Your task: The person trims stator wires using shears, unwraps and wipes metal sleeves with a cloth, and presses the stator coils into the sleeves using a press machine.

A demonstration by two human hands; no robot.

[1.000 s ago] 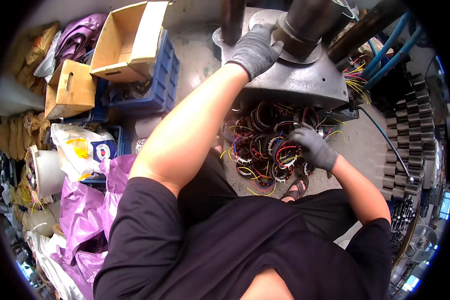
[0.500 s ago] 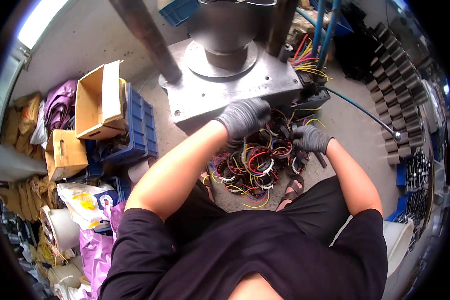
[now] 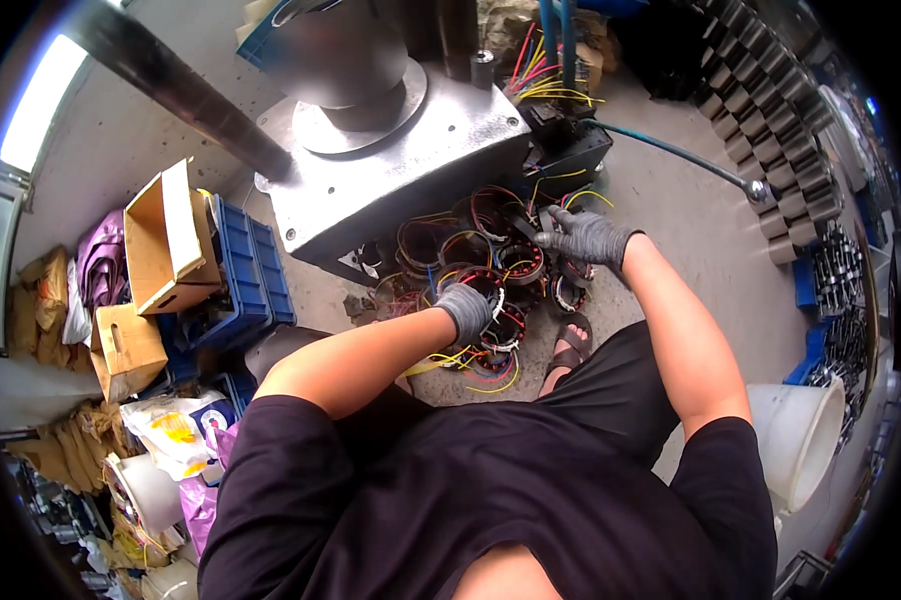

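Two cardboard boxes (image 3: 131, 350) sit at the left, beside a blue crate (image 3: 256, 265). Next comes a grey metal base (image 3: 381, 195), farther off. The left hand (image 3: 466, 311), gloved, reaches down onto a heap of wire-wound rings (image 3: 521, 262) on the floor — fingertips hidden, so I cannot tell whether it grips one. Apart from it, the gloved right hand (image 3: 586, 238) extends its fingers at the heap's right — grasp unclear. Far right stand metal cylinders (image 3: 761, 135); nearer, a white bucket (image 3: 811, 440).
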